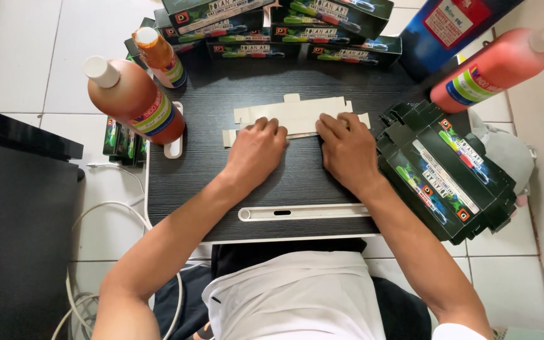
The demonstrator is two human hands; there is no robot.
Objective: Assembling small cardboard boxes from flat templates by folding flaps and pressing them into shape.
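A flat, unfolded pale cardboard box blank [297,115] lies on a small dark lap table [247,182]. My left hand [256,151] presses down on the blank's near left edge with curled fingers. Beside it, my right hand [346,150] presses on the near right part, fingertips on the card. Both hands rest knuckles up, close together at the table's middle.
A stack of flat black printed cartons [445,170] sits at the right edge. Folded black boxes [278,25] line the back. Orange-red bottles stand at left [136,101], back left [160,56] and right [495,66]. White cables [83,296] lie on the tiled floor.
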